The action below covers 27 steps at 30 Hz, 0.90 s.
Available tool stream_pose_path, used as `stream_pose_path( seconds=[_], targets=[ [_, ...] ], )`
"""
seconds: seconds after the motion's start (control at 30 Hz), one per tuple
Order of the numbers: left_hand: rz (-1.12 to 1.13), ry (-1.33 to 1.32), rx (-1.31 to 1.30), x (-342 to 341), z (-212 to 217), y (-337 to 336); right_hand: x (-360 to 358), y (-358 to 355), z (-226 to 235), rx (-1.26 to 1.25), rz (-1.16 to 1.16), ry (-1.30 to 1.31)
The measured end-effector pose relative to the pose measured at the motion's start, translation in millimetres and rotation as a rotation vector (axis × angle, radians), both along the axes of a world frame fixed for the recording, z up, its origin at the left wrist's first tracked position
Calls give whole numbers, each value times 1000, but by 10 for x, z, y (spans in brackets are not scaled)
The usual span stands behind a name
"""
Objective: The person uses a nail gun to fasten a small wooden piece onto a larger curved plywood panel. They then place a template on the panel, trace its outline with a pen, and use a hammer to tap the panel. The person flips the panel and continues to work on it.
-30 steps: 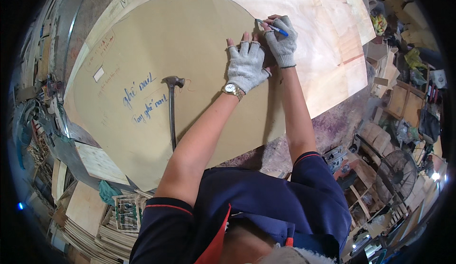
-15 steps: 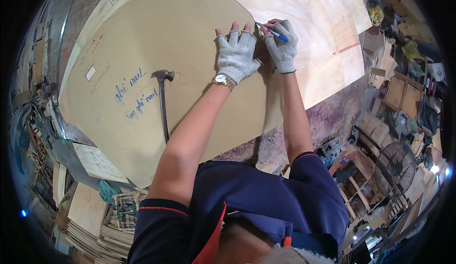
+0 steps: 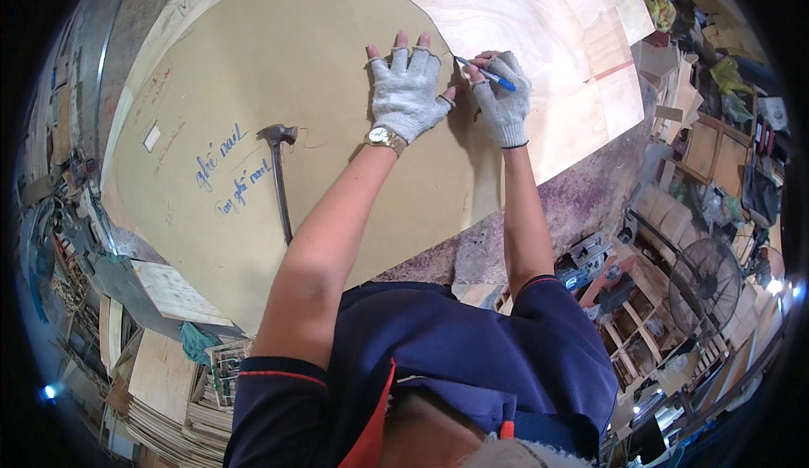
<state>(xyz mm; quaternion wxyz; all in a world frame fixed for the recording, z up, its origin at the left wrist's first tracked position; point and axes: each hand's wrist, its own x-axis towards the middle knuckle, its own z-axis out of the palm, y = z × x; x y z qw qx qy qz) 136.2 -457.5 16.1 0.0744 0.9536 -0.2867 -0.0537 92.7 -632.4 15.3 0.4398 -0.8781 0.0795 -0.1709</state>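
Note:
A large tan template board with a curved edge lies over pale plywood sheets. My left hand, in a grey fingerless glove, presses flat on the board near its right edge, fingers spread. My right hand, gloved alike, holds a blue pen. The pen's tip meets the board's curved edge, just right of my left hand. A hammer with a dark head rests on the board left of my left forearm, its handle end partly hidden behind that arm.
A stained worktable shows below the sheets. At the right stand a black fan, wooden frames and clutter. Stacked thin boards and a teal cloth lie at the lower left. A metal clamp-like tool sits at the left.
My right hand with the pen has moved slightly nearer along the board's edge. My left hand stays flat on the board, fingers spread a little wider. The view has shifted slightly.

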Motion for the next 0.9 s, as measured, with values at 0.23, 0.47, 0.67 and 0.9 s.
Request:
stream_pose_path(
  seconds=[0.23,0.47,0.67,0.9],
  targets=[
    [-4,-35,-50,-6,-12,14,-215,-18,48,-21,-29,35],
    [17,-8,-38,-10,11,-5,-388,3,-23,48,-92,-26],
    [12,-54,20,-22,59,-29,-383,-30,-113,37,-89,-87],
    [4,-114,9,-19,-13,-16,-360,-25,-135,22,-135,-31]
  ],
)
